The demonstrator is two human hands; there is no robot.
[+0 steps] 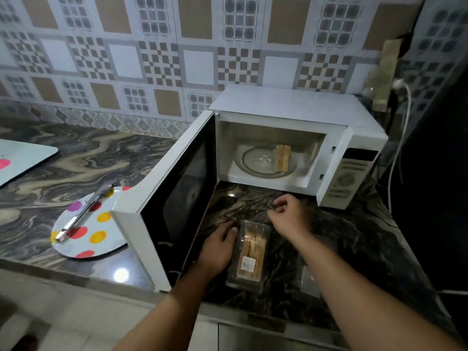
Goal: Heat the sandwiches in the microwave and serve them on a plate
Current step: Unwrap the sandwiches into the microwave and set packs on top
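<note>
On the marbled stone counter [76, 158], metal tongs [83, 214] lie across one round white plate with coloured dots [101, 239], partly hidden behind the swung-open door [174, 198] of the white microwave [291, 110]. The left hand [219, 245] rests flat, fingers spread, against the clear plastic sandwich box [250, 257] holding one sandwich, while the right hand [288, 214] hovers loosely curled, holding nothing. One toasted sandwich [283, 158] stands on the glass turntable [258, 160] inside.

One microwave [298, 148] at 1 o'clock, door open. Sandwiches: 1 on the turntable [283, 158], 1 pack in a clear container [250, 257] at 6 o'clock; pcs inside can't be counted. One dotted plate [101, 239] at 9 o'clock w/ 1 pair of tongs [83, 214]. Two hands: left [220, 247], right [291, 211].
</note>
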